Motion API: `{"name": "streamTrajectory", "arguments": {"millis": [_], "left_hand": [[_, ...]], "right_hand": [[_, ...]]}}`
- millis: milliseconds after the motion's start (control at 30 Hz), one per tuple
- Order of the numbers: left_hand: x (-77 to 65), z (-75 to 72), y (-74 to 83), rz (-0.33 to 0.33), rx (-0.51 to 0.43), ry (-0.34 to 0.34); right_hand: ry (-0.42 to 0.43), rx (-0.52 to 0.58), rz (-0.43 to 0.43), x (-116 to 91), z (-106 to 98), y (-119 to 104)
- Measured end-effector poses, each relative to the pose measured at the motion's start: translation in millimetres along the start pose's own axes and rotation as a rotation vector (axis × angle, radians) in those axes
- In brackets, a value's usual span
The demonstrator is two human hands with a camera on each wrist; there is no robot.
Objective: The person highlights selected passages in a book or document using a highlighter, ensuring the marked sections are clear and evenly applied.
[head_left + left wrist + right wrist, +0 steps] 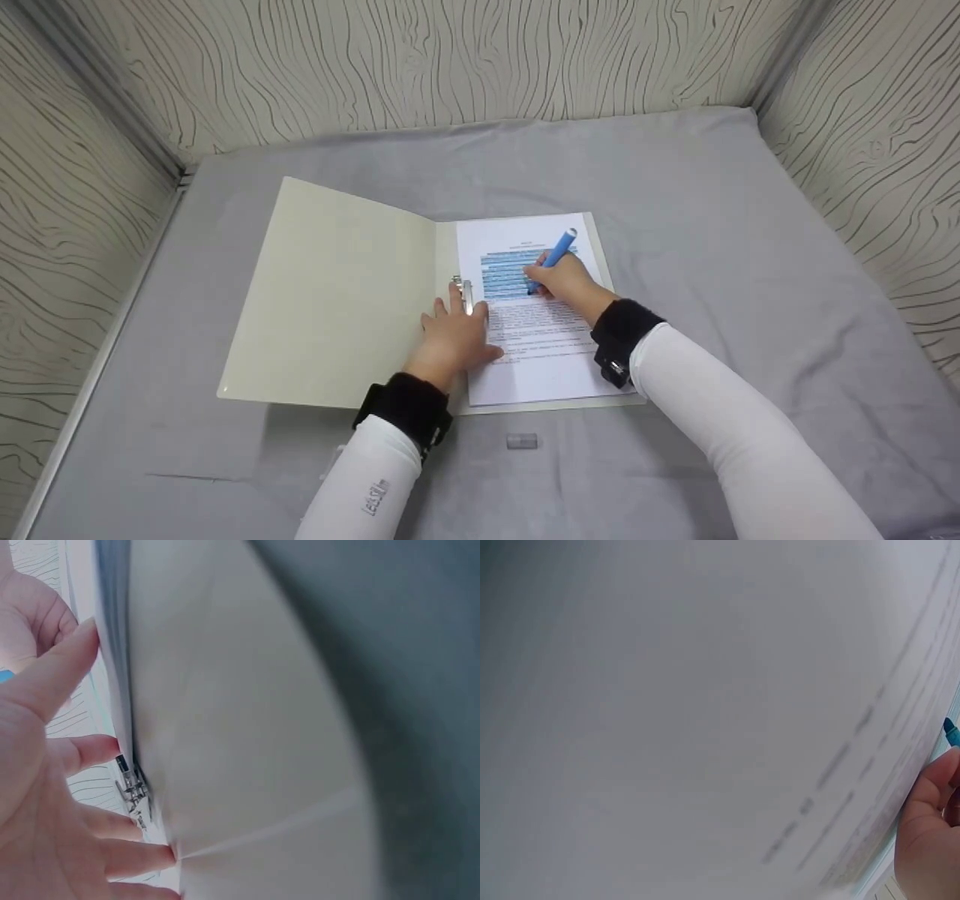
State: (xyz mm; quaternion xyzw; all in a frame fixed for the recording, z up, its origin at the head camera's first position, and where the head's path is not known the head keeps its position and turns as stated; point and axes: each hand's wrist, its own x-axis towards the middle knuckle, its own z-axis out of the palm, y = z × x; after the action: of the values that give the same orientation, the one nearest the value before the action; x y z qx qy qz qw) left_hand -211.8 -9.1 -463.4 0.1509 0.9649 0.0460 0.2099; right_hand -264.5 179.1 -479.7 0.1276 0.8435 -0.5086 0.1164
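Observation:
A blue highlighter [559,249] leans in my right hand [568,279], pinched between thumb and fingers with its tip down at the page. The printed sheet [540,382] lies on the right side of an opened cream folder [337,300]. Blue marking covers the upper lines of text; the lower lines are plain. My left hand [453,337] rests spread over the folder's inner fold, its thumb and index finger on the sheet's left edge. Beside those fingers sits the metal clip [133,789], partly covered by them. In the right wrist view the highlighter's dark tip [949,724] shows past the fingers.
A small grey cap-like piece [522,441] lies on the grey cloth [712,187] in front of the folder. The folder's left cover is raised off the cloth, casting a shadow. Wood-patterned walls [465,60] stand at the back and both sides.

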Motion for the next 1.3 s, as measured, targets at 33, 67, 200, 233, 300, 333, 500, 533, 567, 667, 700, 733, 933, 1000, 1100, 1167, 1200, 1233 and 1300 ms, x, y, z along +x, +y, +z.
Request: {"name": "streamTrajectory", "arguments": {"millis": [33,67,200,233,300,333,500,533,567,667,700,733,933,1000,1100,1167,1200,1233,1300], "left_hand": [[-0.1,-0.1,0.0,0.001,-0.001,0.001],[-0.3,-0.2,0.0,0.002,-0.001,0.002],[-1.1,-0.5,0.5,0.004,0.004,0.002],[-1.2,-0.6,0.7,0.004,0.007,0.000],[-1.5,-0.8,0.9,0.003,0.011,0.001],[-1.7,-0.9,1.0,0.003,0.012,0.001],[-2.8,-2.2,1.4,0.003,0.018,0.000],[-2.8,-2.2,1.3,0.003,0.018,-0.001],[-2.7,-2.2,1.3,0.003,0.019,-0.001],[-2.0,-1.4,1.0,0.004,0.018,0.000],[-1.6,-0.9,0.6,0.003,0.014,0.002],[-1.3,-0.5,0.5,0.003,0.008,0.005],[0.2,1.7,-0.5,0.000,-0.027,0.014],[0.8,1.9,-0.6,-0.001,-0.030,0.010],[1.1,1.9,-0.8,-0.002,-0.031,0.006],[1.0,1.8,-0.9,-0.003,-0.032,0.003],[0.6,1.6,-0.8,-0.003,-0.033,0.002],[0.4,1.7,-0.8,-0.003,-0.033,0.004],[-0.4,1.3,-0.8,-0.002,-0.031,0.008]], "right_hand": [[0.001,0.001,0.000,0.2,0.0,0.2],[0.002,0.001,0.002,0.2,0.0,0.2],[0.000,0.000,0.003,0.2,-0.3,0.3],[-0.001,-0.002,0.006,0.1,-0.5,0.4],[-0.006,-0.004,0.010,-0.3,-1.2,0.7],[-0.008,-0.001,0.012,-0.5,-1.6,1.0],[-0.010,0.011,0.015,-0.7,-3.2,2.0],[-0.008,0.014,0.017,-0.5,-3.3,2.2],[-0.008,0.014,0.018,-0.3,-3.5,2.3],[-0.011,0.014,0.016,0.0,-4.1,2.5],[-0.011,0.013,0.012,-0.1,-4.2,2.3],[-0.011,0.010,0.012,-0.2,-4.5,2.3],[-0.005,-0.016,0.013,-2.6,-6.5,1.2],[-0.005,-0.015,0.017,-3.1,-7.1,1.0],[-0.005,-0.010,0.019,-3.3,-7.7,1.5],[-0.005,0.003,0.022,-3.5,-8.0,1.7],[-0.007,0.003,0.019,-3.6,-8.5,1.9],[-0.007,0.003,0.014,-3.7,-8.9,2.0],[-0.007,0.002,0.006,-3.8,-9.4,2.4]]}}
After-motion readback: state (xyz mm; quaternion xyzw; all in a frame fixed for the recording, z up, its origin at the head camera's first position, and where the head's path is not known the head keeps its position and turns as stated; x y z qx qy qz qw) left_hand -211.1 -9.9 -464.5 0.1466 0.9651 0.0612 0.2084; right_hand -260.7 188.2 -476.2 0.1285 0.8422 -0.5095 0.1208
